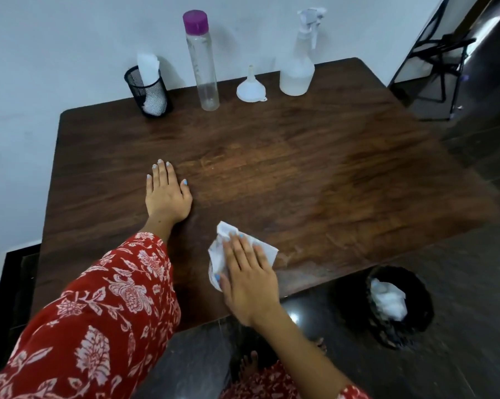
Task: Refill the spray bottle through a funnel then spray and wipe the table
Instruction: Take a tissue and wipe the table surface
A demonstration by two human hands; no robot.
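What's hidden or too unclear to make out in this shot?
Head view:
- Tissue: mostly hidden under the right hand.
- Bin contents: blurred white wad, unclear what.
- Spray bottle fill level: cloudy plastic hides it.
- Mesh cup contents: partly hidden by mesh.
- Left hand: palm hidden against the table.

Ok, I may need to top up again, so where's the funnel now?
In the head view the funnel sits upside down at the table's far edge, between the purple-capped bottle and the spray bottle.
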